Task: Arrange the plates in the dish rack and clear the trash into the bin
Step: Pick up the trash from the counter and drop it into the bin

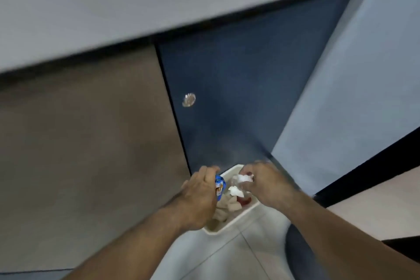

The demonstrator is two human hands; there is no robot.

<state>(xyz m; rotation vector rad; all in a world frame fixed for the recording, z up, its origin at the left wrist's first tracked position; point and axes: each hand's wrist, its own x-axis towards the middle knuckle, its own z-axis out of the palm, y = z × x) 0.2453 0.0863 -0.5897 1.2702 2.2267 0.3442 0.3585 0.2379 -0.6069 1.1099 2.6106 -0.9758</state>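
A white bin (236, 217) stands on the floor below me, holding crumpled brownish paper and something red. Both my hands hover over its opening. My left hand (200, 195) grips a blue snack wrapper (220, 186) at the bin's left rim. My right hand (266, 185) pinches crumpled white tissue (243, 178) together with what looks like clear plastic above the bin's far side. No plates or dish rack are in view.
A dark blue cabinet door (238, 98) with a round metal lock (188, 99) stands just behind the bin. A brown panel (91, 143) lies to its left, a grey countertop (113, 7) above, and a light blue wall (363, 75) to the right.
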